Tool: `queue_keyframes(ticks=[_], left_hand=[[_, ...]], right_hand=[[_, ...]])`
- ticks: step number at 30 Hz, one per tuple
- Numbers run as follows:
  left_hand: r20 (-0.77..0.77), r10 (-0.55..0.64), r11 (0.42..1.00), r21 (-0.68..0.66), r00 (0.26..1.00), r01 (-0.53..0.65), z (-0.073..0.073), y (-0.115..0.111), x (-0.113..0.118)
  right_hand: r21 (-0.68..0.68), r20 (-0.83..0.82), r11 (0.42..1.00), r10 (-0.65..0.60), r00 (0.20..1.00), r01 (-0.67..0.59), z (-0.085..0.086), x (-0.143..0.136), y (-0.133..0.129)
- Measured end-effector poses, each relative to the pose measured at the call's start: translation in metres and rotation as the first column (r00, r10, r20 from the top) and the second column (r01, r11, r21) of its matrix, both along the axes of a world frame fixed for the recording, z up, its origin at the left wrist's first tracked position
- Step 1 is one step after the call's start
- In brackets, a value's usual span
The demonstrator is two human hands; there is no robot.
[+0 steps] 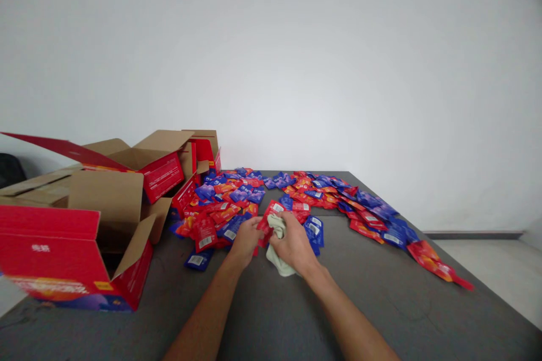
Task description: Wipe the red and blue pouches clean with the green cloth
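Note:
Over the middle of the grey table, my left hand (247, 238) is closed on the left edge of a red packet (267, 219). My right hand (293, 241) grips a pale green cloth (280, 262), bunched against the packet's right side, with its lower end hanging toward the table. Several red and blue packets lie beside my left hand, among them a red one (205, 233) and a blue one (199, 260) showing barcode labels. Just beyond my right hand are blue packets (314, 229).
Open red cardboard boxes (51, 237) crowd the left side of the grey table (364, 287). A long row of overlapping red and blue packets (372, 220) runs down the right side, ending in a red packet (432, 262) near the right edge. A white wall stands behind.

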State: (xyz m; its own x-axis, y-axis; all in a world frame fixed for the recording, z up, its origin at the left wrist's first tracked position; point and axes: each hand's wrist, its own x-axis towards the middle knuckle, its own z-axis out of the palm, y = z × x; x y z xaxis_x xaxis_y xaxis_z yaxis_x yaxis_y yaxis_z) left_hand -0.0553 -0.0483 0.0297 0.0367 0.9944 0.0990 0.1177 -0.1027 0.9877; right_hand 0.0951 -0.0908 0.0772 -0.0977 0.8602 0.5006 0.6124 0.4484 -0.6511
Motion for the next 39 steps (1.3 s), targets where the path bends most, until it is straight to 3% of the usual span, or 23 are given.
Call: queue_keyframes(ticks=[3, 6, 12, 19, 23, 27, 29, 34, 39], left_hand=[[0.456, -0.157, 0.987, 0.039, 0.876, 0.156, 0.002, -0.011, 0.001], [0.593, -0.220, 0.970, 0.047, 0.774, 0.240, 0.004, -0.016, -0.002], [0.591, -0.257, 0.952, 0.020, 0.764, 0.305, 0.003, -0.017, -0.002], [0.469, -0.341, 0.920, -0.011, 0.815, 0.391, 0.015, -0.041, 0.013], [0.451, -0.291, 0.950, 0.028, 0.844, 0.312, 0.020, -0.043, 0.016], [0.497, -0.265, 0.961, 0.064, 0.827, 0.269, 0.016, -0.038, 0.012], [0.513, -0.275, 0.958, 0.078, 0.813, 0.275, 0.015, -0.037, 0.011], [0.476, -0.303, 0.949, 0.071, 0.826, 0.307, 0.017, -0.043, 0.015], [0.521, -0.239, 0.967, 0.049, 0.819, 0.251, 0.013, -0.040, 0.013]], right_hand=[[0.159, 0.035, 0.977, 0.138, 0.990, -0.142, -0.006, -0.007, 0.011], [0.208, 0.077, 0.949, 0.227, 0.971, -0.238, -0.016, -0.011, 0.010], [0.207, 0.124, 0.949, 0.215, 0.969, -0.237, -0.027, -0.008, 0.012], [0.285, 0.063, 0.958, -0.046, 0.997, 0.027, -0.025, 0.015, 0.016], [0.226, 0.110, 0.971, 0.049, 0.993, -0.073, -0.020, 0.008, 0.001], [0.119, 0.193, 0.974, 0.170, 0.966, -0.195, -0.018, -0.006, -0.013], [0.124, 0.178, 0.976, 0.158, 0.971, -0.181, -0.019, -0.007, -0.012], [0.255, 0.043, 0.967, -0.030, 0.999, 0.018, -0.024, 0.006, 0.002], [0.208, 0.141, 0.973, 0.075, 0.987, -0.104, -0.023, 0.003, -0.005]])
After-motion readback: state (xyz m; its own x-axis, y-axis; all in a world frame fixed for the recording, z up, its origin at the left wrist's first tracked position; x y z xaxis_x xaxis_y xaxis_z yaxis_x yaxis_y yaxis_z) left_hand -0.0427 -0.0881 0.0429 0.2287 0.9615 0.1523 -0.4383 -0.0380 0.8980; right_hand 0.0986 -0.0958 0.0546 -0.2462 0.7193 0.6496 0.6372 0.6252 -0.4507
